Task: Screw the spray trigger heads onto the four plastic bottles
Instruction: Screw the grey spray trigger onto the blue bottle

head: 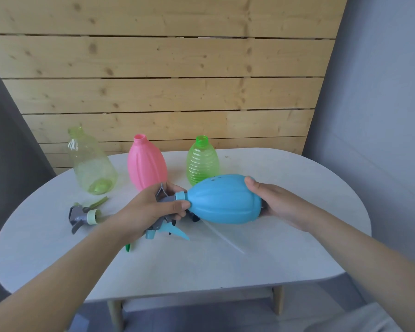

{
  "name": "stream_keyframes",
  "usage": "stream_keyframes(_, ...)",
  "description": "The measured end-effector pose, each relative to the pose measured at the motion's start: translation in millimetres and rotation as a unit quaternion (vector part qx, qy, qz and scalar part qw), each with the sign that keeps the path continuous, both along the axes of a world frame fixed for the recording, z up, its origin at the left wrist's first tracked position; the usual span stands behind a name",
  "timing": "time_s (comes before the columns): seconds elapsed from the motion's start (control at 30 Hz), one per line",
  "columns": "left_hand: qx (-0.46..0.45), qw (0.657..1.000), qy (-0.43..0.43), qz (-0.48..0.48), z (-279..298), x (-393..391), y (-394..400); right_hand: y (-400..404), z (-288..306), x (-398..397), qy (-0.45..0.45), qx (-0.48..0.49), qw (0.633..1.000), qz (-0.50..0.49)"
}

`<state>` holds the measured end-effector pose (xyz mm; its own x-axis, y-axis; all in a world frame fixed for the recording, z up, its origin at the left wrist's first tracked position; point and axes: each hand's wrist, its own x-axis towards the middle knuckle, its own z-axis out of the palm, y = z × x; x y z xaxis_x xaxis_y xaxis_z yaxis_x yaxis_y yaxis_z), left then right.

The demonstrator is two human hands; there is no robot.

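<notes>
The left hand (153, 207) is clamping its fingers on the trigger head (165, 200) at the neck of the blue bottle (225, 200), and the right hand (273, 204) is cupping the base. Bottle is prob. light, smooth plastic (slippery), so grip the collar.

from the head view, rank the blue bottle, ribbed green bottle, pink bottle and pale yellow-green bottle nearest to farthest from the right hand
1. blue bottle: held on its side, its base in the right hand.
2. ribbed green bottle: upright, just behind the blue one.
3. pink bottle: upright, farther left.
4. pale yellow-green bottle: upright, far left of the table.
</notes>
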<state>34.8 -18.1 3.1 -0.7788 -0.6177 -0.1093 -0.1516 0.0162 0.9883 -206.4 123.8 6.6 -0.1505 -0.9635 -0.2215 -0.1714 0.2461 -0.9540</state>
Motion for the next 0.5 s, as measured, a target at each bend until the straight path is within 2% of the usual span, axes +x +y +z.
stream_keyframes(0.13,0.037,0.999,0.0,0.026,1.2,-2.4,0.3,-0.8,0.9,-2.8,-0.101,-0.047,0.994,0.013)
stream_keyframes(0.2,0.05,0.998,0.005,0.033,3.4,-2.3,1.0,-0.7,2.0,-6.3,-0.115,-0.056,0.992,0.02)
stream_keyframes(0.27,0.052,0.998,0.007,0.032,4.6,-1.9,1.0,0.6,3.3,-7.1,-0.064,-0.062,0.995,0.035)
stream_keyframes(0.37,0.048,0.999,0.013,0.022,5.8,-0.5,1.8,1.7,5.8,-3.7,0.001,-0.056,0.998,0.008)
stream_keyframes(0.5,0.008,1.0,0.003,0.011,4.0,1.7,1.5,2.0,3.6,-0.9,0.089,0.005,0.996,-0.008)
